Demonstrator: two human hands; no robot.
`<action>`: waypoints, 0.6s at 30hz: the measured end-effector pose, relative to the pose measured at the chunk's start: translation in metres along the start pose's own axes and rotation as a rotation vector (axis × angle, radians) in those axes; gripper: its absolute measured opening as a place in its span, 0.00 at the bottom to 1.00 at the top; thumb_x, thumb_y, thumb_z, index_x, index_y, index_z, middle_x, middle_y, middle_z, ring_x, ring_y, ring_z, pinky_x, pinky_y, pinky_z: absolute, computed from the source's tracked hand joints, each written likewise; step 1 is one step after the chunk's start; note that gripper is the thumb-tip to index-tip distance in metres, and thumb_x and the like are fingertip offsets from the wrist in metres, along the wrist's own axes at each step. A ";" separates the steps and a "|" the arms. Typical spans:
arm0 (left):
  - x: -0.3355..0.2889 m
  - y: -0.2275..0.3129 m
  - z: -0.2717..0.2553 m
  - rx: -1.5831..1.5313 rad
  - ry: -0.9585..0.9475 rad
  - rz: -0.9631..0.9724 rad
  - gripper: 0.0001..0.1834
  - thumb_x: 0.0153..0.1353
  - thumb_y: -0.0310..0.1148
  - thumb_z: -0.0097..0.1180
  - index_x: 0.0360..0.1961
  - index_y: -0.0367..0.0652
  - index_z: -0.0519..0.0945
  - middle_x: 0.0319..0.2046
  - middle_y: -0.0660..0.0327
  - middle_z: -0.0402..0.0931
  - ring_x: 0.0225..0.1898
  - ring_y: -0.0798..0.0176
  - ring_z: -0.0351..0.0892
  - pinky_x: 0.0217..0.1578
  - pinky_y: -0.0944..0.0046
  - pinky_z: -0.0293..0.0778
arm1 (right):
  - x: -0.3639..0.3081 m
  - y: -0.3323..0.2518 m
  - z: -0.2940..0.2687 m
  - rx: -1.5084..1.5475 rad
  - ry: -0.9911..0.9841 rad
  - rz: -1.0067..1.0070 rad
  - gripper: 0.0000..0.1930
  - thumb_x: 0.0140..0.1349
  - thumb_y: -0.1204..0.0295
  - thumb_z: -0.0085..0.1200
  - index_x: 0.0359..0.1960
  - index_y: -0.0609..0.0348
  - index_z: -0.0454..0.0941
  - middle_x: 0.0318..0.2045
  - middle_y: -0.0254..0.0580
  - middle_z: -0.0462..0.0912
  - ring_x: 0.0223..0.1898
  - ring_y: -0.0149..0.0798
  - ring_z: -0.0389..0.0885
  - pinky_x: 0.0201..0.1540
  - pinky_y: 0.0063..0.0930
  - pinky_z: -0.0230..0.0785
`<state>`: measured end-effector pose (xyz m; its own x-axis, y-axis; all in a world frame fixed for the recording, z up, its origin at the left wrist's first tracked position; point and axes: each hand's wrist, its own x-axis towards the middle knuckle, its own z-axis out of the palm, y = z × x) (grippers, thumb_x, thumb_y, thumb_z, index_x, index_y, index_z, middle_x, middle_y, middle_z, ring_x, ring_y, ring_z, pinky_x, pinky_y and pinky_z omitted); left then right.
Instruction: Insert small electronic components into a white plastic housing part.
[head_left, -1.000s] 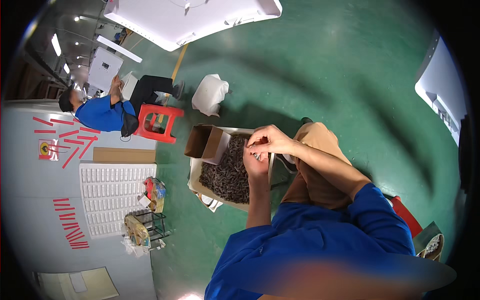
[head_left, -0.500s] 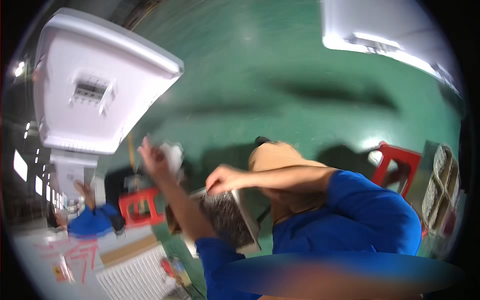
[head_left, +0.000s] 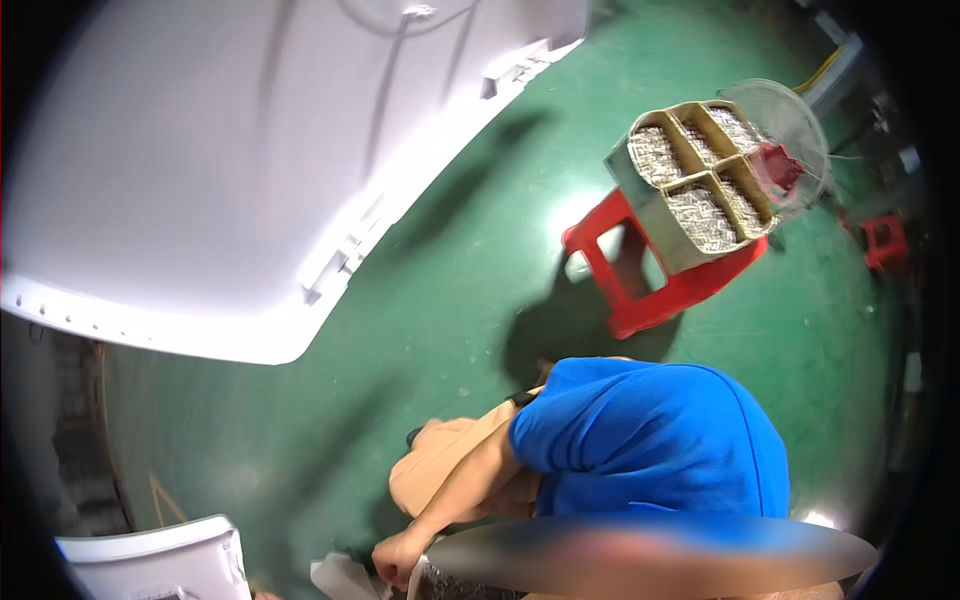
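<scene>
My right hand (head_left: 399,560) is low in the picture, its fingers curled closed. It is at the corner of a pale-rimmed box of small dark pieces (head_left: 455,588), mostly cut off by the lower edge and a blurred patch. Whether anything is pinched in the fingers cannot be made out. A white crumpled piece (head_left: 343,577) lies just left of this hand. My left hand is out of the picture; only a skin-coloured sliver shows at the lower edge, too small to identify.
A large white panel (head_left: 200,180) fills the upper left; a smaller white housing (head_left: 160,565) is lower left. On a red stool (head_left: 640,305) stands a divided bin (head_left: 655,215) of small metal parts. Behind it is a fan (head_left: 790,110); another red stool (head_left: 884,242) is farther right.
The view has swung toward the right, bringing the divided bin and fan into sight. My left hand has left the picture, and my right hand now appears lower, at the box's corner.
</scene>
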<state>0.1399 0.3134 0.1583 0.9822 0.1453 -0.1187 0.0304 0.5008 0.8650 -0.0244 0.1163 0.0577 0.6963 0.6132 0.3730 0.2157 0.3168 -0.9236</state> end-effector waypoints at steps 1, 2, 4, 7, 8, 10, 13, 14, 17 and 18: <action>0.002 -0.018 0.012 -0.021 -0.055 -0.050 0.26 0.66 0.53 0.38 0.18 0.45 0.59 0.12 0.65 0.52 0.10 0.69 0.49 0.10 0.72 0.50 | -0.005 -0.008 -0.005 -0.036 0.059 -0.012 0.10 0.41 0.65 0.62 0.18 0.59 0.81 0.17 0.39 0.80 0.20 0.34 0.79 0.22 0.31 0.66; 0.000 -0.026 0.017 -0.037 -0.100 -0.091 0.25 0.66 0.53 0.38 0.18 0.45 0.59 0.12 0.65 0.52 0.10 0.69 0.49 0.10 0.72 0.50 | -0.010 -0.016 -0.009 -0.031 0.018 -0.092 0.18 0.46 0.60 0.57 0.21 0.66 0.73 0.18 0.56 0.76 0.20 0.54 0.72 0.22 0.44 0.62; 0.003 -0.041 0.025 -0.061 -0.195 -0.177 0.25 0.66 0.52 0.37 0.19 0.46 0.59 0.12 0.65 0.52 0.10 0.69 0.49 0.10 0.72 0.50 | -0.021 -0.023 -0.017 -0.077 0.077 -0.066 0.17 0.46 0.60 0.57 0.20 0.65 0.73 0.18 0.56 0.76 0.20 0.55 0.72 0.22 0.44 0.61; 0.006 -0.054 0.032 -0.094 -0.328 -0.277 0.24 0.67 0.51 0.36 0.19 0.46 0.59 0.13 0.65 0.52 0.10 0.69 0.49 0.11 0.72 0.50 | -0.033 -0.031 -0.027 -0.185 0.144 -0.029 0.17 0.46 0.60 0.56 0.19 0.65 0.73 0.17 0.56 0.75 0.20 0.57 0.72 0.21 0.46 0.60; 0.005 -0.055 0.031 -0.104 -0.367 -0.304 0.24 0.67 0.51 0.36 0.19 0.46 0.59 0.13 0.65 0.52 0.11 0.69 0.49 0.11 0.72 0.50 | -0.036 -0.033 -0.030 -0.190 0.155 -0.029 0.17 0.46 0.60 0.56 0.19 0.65 0.73 0.17 0.56 0.75 0.20 0.57 0.72 0.21 0.46 0.60; 0.004 -0.057 0.030 -0.126 -0.448 -0.356 0.24 0.67 0.50 0.36 0.19 0.46 0.59 0.13 0.65 0.52 0.11 0.69 0.49 0.11 0.72 0.50 | -0.042 -0.036 -0.039 -0.328 0.256 -0.064 0.06 0.38 0.69 0.59 0.15 0.56 0.78 0.13 0.35 0.77 0.19 0.40 0.76 0.22 0.35 0.64; -0.002 -0.064 0.030 -0.163 -0.568 -0.438 0.23 0.68 0.49 0.35 0.19 0.47 0.59 0.13 0.65 0.52 0.11 0.69 0.49 0.12 0.72 0.51 | -0.052 -0.071 -0.067 -0.391 0.344 -0.153 0.03 0.40 0.71 0.56 0.15 0.55 0.78 0.13 0.35 0.76 0.18 0.39 0.75 0.21 0.35 0.63; -0.008 -0.063 0.026 -0.173 -0.599 -0.455 0.23 0.68 0.49 0.35 0.19 0.47 0.59 0.13 0.65 0.52 0.11 0.69 0.49 0.12 0.72 0.51 | -0.052 -0.085 -0.073 -0.389 0.379 -0.204 0.03 0.41 0.71 0.55 0.16 0.56 0.78 0.12 0.35 0.75 0.17 0.40 0.74 0.21 0.34 0.63; -0.032 -0.048 0.005 -0.184 -0.668 -0.485 0.23 0.68 0.48 0.34 0.19 0.47 0.59 0.13 0.65 0.52 0.12 0.69 0.49 0.12 0.72 0.51 | -0.045 -0.131 -0.088 -0.339 0.545 -0.360 0.04 0.43 0.72 0.53 0.21 0.59 0.78 0.16 0.38 0.75 0.20 0.40 0.75 0.23 0.33 0.65; -0.045 -0.034 -0.009 -0.179 -0.672 -0.482 0.23 0.69 0.48 0.34 0.19 0.47 0.59 0.13 0.65 0.52 0.12 0.69 0.49 0.12 0.72 0.51 | -0.044 -0.144 -0.093 -0.328 0.669 -0.500 0.05 0.42 0.73 0.53 0.22 0.60 0.78 0.18 0.40 0.76 0.21 0.40 0.75 0.25 0.33 0.66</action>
<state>0.0931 0.2974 0.1303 0.7721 -0.6290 -0.0907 0.5003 0.5136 0.6971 -0.0222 -0.0234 0.1665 0.6993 -0.1232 0.7041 0.7145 0.1479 -0.6838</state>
